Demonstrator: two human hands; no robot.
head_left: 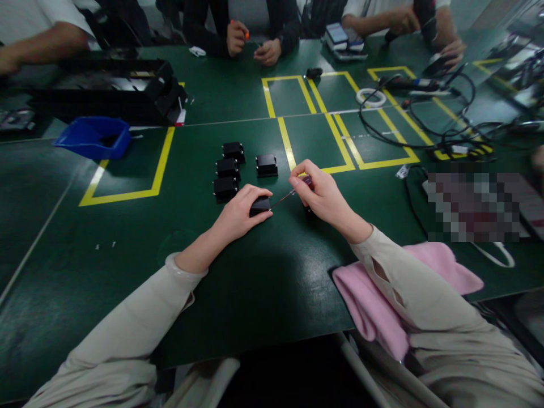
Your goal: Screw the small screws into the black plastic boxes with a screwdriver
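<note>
My left hand (238, 212) is closed around a small black block-shaped part (260, 206) resting on the green table. Pinched in my right hand (317, 191) is a screwdriver (306, 182), its thin shaft pointing left and its tip at the right end of the black part. Beyond my left hand, several similar black parts (227, 168) with small shiny pins at their ends stand in a column. One more black part (267, 164) lies just right of them. Another dark piece shows partly beneath my right hand, mostly hidden.
A blue scoop-shaped bin (96, 137) and black trays (114, 90) stand at the left. Yellow tape (285, 144) marks rectangles on the table. Black cables (463, 133) and a white tape ring (371, 97) lie right. A pink cloth (374, 300) sits under my right forearm. People work opposite.
</note>
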